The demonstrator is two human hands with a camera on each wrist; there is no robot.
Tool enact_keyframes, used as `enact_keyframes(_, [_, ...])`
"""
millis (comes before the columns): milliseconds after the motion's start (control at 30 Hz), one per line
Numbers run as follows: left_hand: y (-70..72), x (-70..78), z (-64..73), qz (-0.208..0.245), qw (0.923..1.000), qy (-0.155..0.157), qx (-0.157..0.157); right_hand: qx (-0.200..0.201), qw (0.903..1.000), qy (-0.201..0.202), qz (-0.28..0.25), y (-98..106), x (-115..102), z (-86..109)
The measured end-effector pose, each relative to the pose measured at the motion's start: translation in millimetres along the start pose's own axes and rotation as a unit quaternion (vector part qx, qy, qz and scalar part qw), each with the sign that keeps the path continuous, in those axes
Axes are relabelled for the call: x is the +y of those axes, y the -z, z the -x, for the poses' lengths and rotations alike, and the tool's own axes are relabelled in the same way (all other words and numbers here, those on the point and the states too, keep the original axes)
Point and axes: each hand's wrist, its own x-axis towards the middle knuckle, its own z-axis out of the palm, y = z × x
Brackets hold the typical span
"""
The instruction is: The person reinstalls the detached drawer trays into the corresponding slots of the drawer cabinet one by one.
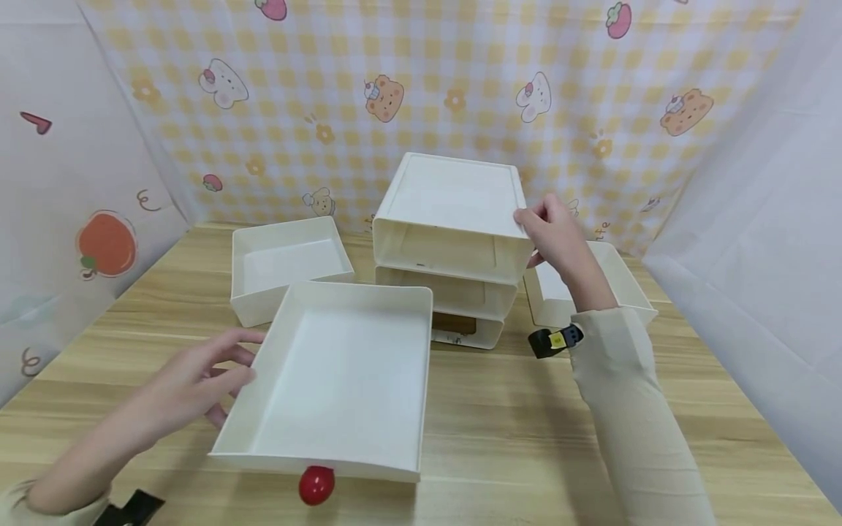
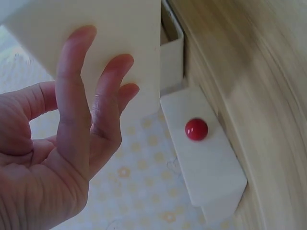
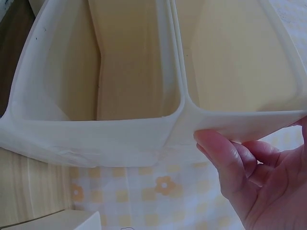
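Drawer (image 1: 349,380) of smooth, milk-white plastic: shallow, rectangular, thin-walled, corners softly rounded, floor flat. Bears a round, glossy red knob (image 1: 316,486) at the near end. Hangs tilted above the wood-grained table (image 1: 526,431), partly covering the rear-left drawer (image 1: 263,303). Lies just to the right of the left hand (image 1: 194,383), caught by the left wall in a narrow grip: fingertips against the smooth outer face, thumb at the rim. Cannot tell how far over the rim. Juts free of the hand across the rest of its width.

Right hand (image 1: 555,234) clasped on the upper right edge of the cabinet (image 1: 454,193), apart from the drawer. Cabinet in three stacked, open-fronted white tiers, with a thin rectangular outline on the top panel and brown showing inside the lowest.

In the left wrist view, a second red knob (image 2: 196,129) on the rear-left drawer's flat front. Beyond the right forearm, another boxy drawer (image 1: 549,314). Behind everything, yellow-and-white checked cloth (image 1: 447,55), printed with cartoon animals, berries and flowers.
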Motion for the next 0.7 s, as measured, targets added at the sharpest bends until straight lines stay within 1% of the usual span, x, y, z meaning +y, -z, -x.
enact_keyframes(200, [-19.3,13.5,-15.6,0.042,0.9988,0.004,-0.022,0.001,1.0,0.002,-0.001,0.6,0.2,-0.5])
enact_keyframes(300, [-29.6,17.3,-22.4,0.052,0.9982,-0.001,-0.031,0.002,1.0,0.002,0.0,0.9,0.3,-0.5])
enact_keyframes(500, [-46.6,21.9,-35.0,0.052,0.9977,-0.006,-0.044,-0.004,1.0,0.001,-0.006,1.7,-0.7,0.5])
enact_keyframes(633, [-54.9,23.0,-39.9,0.049,0.9972,-0.014,-0.054,-0.011,0.9999,0.002,-0.01,2.2,-1.3,0.8])
enact_keyframes(700, [-58.0,22.1,-41.8,0.051,0.9966,-0.023,-0.06,-0.011,0.9999,0.003,-0.009,2.0,-1.0,0.3])
